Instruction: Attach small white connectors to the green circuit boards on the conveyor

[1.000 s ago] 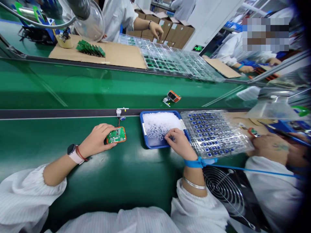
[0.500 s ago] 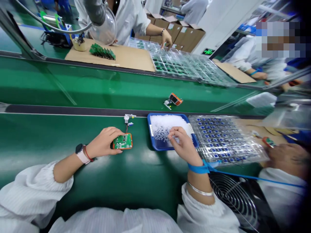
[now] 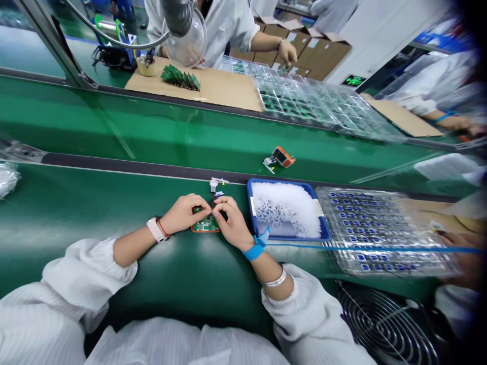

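A green circuit board (image 3: 205, 225) in an orange-edged case lies on the green bench in front of me. My left hand (image 3: 186, 213) reaches over its upper left, thumb and fingers pinched together. From the right, my right hand (image 3: 233, 224) meets it with a similar pinch at the board's upper edge. Whatever the fingertips hold is too small to make out. Just beyond the fingers, a small white part (image 3: 213, 186) is joined to the board by thin wires. A blue tray (image 3: 291, 236) of small white pieces stands right of my right hand.
Clear plastic trays with rows of blue parts (image 3: 365, 228) lie farther right, near another person's blurred hand. A blue cord (image 3: 361, 248) runs rightward from my right wristband. A fan grille (image 3: 384, 324) sits low right. Across the raised divider, a co-worker's hand (image 3: 287, 52) is over board trays.
My right hand has left the tray of white pieces and come over to the board. My left hand's fingers have moved from the case's side to its top edge. The view has shifted.
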Demonstrator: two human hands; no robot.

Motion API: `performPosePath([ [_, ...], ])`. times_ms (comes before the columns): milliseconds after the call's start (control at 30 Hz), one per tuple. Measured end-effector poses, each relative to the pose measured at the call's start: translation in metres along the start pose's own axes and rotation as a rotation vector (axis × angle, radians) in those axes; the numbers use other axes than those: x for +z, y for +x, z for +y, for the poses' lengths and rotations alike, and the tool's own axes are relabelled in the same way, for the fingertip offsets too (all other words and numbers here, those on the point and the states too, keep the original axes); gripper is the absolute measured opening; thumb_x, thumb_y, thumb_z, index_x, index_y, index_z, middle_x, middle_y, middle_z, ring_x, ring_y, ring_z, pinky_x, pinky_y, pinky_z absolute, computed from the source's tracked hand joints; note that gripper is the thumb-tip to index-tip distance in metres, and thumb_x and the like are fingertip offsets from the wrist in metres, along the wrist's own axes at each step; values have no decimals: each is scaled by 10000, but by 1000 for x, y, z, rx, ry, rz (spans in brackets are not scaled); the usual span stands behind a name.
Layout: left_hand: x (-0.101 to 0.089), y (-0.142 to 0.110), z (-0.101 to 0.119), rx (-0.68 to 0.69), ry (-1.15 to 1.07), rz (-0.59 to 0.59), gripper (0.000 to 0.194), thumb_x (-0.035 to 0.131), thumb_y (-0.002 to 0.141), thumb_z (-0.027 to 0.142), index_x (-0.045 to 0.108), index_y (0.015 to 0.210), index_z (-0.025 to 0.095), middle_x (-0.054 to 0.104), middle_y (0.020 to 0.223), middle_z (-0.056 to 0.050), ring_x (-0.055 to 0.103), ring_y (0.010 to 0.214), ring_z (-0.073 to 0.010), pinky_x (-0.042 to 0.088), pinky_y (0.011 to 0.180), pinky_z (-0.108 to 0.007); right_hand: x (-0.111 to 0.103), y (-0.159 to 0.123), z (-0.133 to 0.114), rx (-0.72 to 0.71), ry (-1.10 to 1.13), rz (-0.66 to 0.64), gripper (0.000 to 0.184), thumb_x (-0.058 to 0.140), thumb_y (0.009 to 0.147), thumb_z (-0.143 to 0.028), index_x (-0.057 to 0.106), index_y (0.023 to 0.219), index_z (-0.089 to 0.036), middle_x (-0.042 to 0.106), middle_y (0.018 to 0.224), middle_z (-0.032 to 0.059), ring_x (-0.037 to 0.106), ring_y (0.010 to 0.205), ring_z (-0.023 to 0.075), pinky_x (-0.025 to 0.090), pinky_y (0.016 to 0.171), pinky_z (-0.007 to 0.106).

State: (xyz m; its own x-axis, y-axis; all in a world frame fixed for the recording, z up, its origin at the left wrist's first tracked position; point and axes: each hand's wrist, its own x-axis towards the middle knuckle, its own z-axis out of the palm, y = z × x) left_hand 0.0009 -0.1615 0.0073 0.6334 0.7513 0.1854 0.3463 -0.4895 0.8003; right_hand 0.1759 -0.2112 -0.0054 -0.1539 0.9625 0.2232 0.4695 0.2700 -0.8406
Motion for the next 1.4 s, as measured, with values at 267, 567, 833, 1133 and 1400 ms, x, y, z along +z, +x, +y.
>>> performPosePath([
  [267, 4, 4, 0, -60, 129, -36, 141, 554, 812, 199, 665, 729, 170, 677, 823, -38, 606, 786, -172, 460, 743, -313, 2, 3, 1, 65, -27, -48, 123, 470, 791, -153, 485, 678, -201, 483, 885, 55, 493, 896, 192, 422, 822, 369],
  [567, 1, 4, -2, -28, 90, -43, 167, 532, 819, 210, 654, 713, 166, 683, 818, -30, 619, 772, -156, 462, 727, -284, 3, 2, 1, 37, -16, -6, 120, 469, 800, -161, 500, 692, -202, 496, 885, 50, 491, 903, 184, 414, 835, 367],
  [833, 0, 5, 0, -67, 114, -51, 147, 542, 797, 206, 627, 684, 164, 664, 794, -27, 601, 741, -154, 446, 701, -282, 9, 4, -1, 77, -51, 20, 153, 482, 785, -135, 497, 650, -205, 499, 840, 44, 506, 871, 183, 429, 823, 362],
  [1133, 0, -16, 7, 39, 340, -100, 586, 697, 663, 561, 529, 1073, 177, 576, 1086, -97, 498, 1006, -281, 416, 853, -403, -85, -41, 6, 162, -353, 335, 133, 509, 822, -257, 583, 727, -201, 543, 902, 85, 524, 915, 223, 427, 835, 402],
  [1400, -5, -12, -2, 116, 289, -238, 561, 636, 746, 519, 490, 1179, 195, 557, 1134, -90, 491, 1039, -264, 399, 891, -384, -136, -80, 48, 385, -568, 284, 166, 538, 770, -279, 607, 650, -187, 589, 772, 71, 541, 810, 229, 403, 797, 409],
])
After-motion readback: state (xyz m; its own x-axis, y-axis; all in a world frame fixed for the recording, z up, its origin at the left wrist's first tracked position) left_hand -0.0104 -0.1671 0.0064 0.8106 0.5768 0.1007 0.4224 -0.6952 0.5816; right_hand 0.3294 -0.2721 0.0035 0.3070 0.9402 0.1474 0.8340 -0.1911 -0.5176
